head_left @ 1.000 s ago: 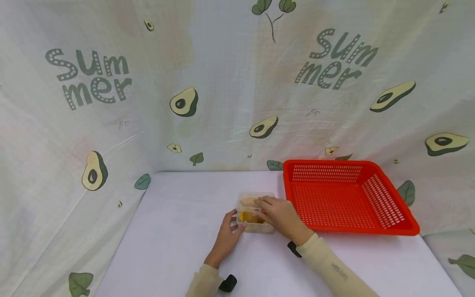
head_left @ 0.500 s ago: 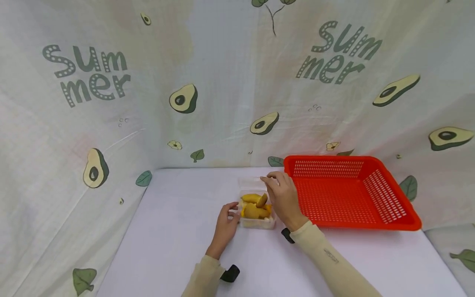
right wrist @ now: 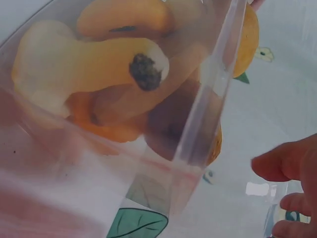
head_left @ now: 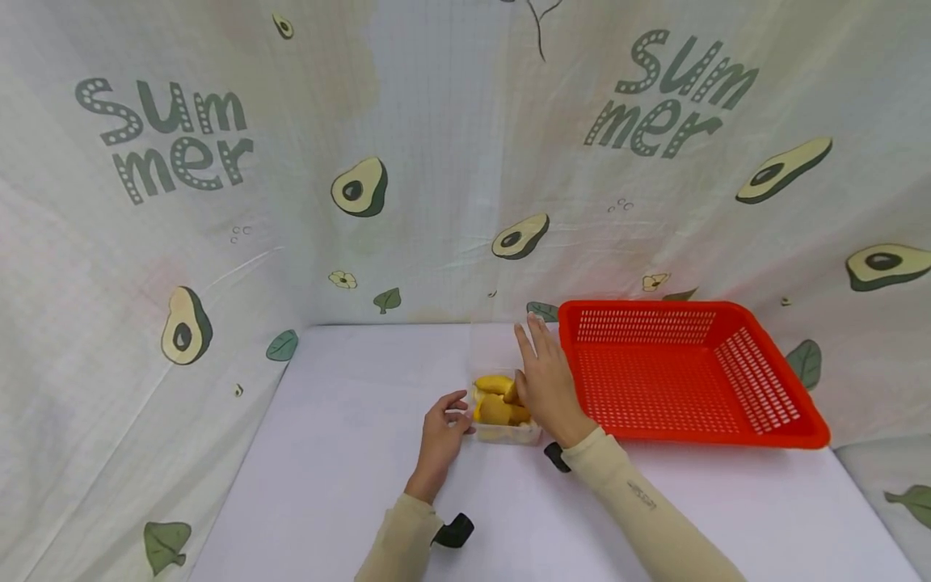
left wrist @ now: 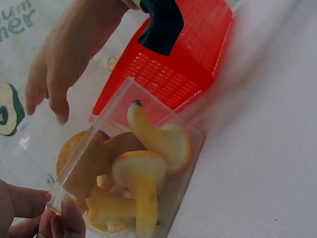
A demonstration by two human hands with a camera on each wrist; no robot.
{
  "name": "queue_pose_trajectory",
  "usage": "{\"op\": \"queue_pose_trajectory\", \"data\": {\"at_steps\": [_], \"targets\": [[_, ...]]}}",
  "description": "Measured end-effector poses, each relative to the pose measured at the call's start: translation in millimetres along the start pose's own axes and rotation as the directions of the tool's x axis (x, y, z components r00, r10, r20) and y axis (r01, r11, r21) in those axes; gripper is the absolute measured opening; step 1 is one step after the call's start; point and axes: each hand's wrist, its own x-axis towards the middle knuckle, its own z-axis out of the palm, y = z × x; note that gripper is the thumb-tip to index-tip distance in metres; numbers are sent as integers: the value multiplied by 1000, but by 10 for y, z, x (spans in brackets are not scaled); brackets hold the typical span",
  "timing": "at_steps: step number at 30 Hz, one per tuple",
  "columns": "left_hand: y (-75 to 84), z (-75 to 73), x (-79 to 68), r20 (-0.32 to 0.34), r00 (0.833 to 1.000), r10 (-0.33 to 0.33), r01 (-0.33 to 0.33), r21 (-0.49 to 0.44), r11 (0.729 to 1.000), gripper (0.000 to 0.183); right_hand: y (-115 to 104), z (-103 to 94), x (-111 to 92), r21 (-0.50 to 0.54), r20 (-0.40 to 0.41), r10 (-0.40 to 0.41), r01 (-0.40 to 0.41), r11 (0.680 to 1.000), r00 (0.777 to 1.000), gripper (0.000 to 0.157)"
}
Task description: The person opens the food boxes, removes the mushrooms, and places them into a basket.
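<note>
A clear plastic box [head_left: 507,435] stands on the table, holding several yellow and brown mushrooms [head_left: 496,411]. Its transparent lid [head_left: 491,343] is swung back behind it. At the box's left side is my left hand [head_left: 441,436]; in the left wrist view, thumb and fingers pinch the rim. My right hand [head_left: 549,384] is over the box's right side and the lid, its fingers stretched out and spread. The right wrist view shows a mushroom [right wrist: 94,64] with a dark stem end through the box wall, and the right thumb [right wrist: 277,161] apart from the box.
A red slotted plastic basket [head_left: 647,305] stands at the back right, close beside the box and the right hand. Behind the white table [head_left: 349,404] hangs a cloth curtain [head_left: 429,162] printed with avocados and lettering.
The lid has gone from over the box to folded back behind it, exposing the mushrooms. My right hand has moved back and straightened its fingers. The left hand stays at the box's left side.
</note>
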Motion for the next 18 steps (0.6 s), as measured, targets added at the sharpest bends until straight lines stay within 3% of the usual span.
{"op": "queue_pose_trajectory", "data": {"at_steps": [4, 11, 18], "targets": [[15, 5, 0, -20, 1000, -19, 19, -7, 1000, 42, 10, 30, 28, 15, 80, 26, -27, 1000, 996, 82], [13, 12, -37, -54, 998, -35, 33, -46, 998, 42, 15, 74, 36, 129, 126, 41, -57, 990, 991, 76], [43, 36, -77, -77, 996, -47, 42, -72, 997, 41, 18, 59, -116, 159, 51, -27, 19, 987, 998, 70]]}}
